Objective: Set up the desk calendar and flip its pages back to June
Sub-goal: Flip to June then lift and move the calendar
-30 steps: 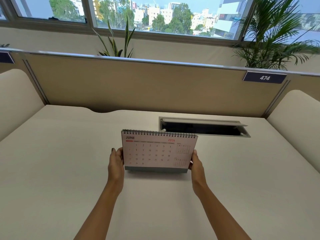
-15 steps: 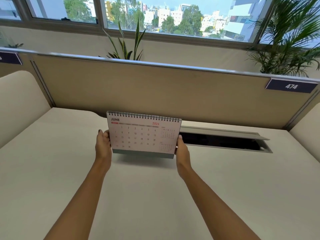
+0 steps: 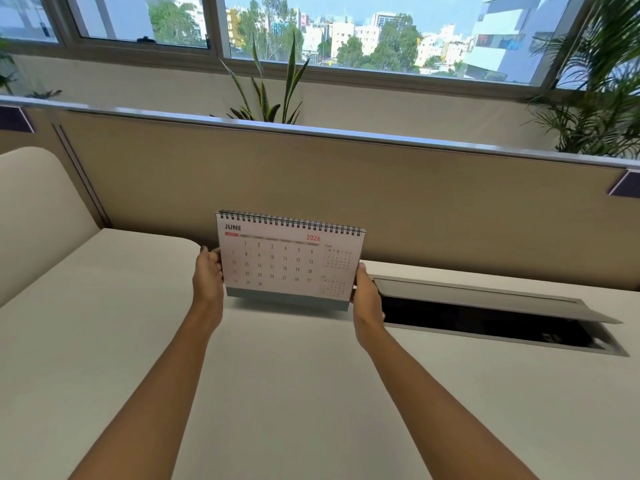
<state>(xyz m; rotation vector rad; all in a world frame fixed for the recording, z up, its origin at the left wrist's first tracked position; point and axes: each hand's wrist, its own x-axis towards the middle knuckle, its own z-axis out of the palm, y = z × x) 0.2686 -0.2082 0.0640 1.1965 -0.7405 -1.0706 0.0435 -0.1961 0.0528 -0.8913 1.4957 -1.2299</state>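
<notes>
A spiral-bound desk calendar [image 3: 287, 261] stands upright toward the back of the cream desk [image 3: 277, 393], its front page reading JUNE 2026. Its grey base rests on or just above the desk; I cannot tell which. My left hand [image 3: 207, 276] grips the calendar's left edge and my right hand [image 3: 366, 296] grips its right edge, thumbs toward me. Both arms are stretched far forward.
An open cable hatch [image 3: 485, 315] with a raised grey lid lies in the desk just right of the calendar. A tan partition [image 3: 346, 192] closes off the back. Rounded side dividers [image 3: 38, 209] stand at the left. Plants [image 3: 270, 84] sit behind the partition.
Both hands have carried the calendar away from me toward the partition and to the left of the hatch, and my arms have extended. The June page has stayed in front.
</notes>
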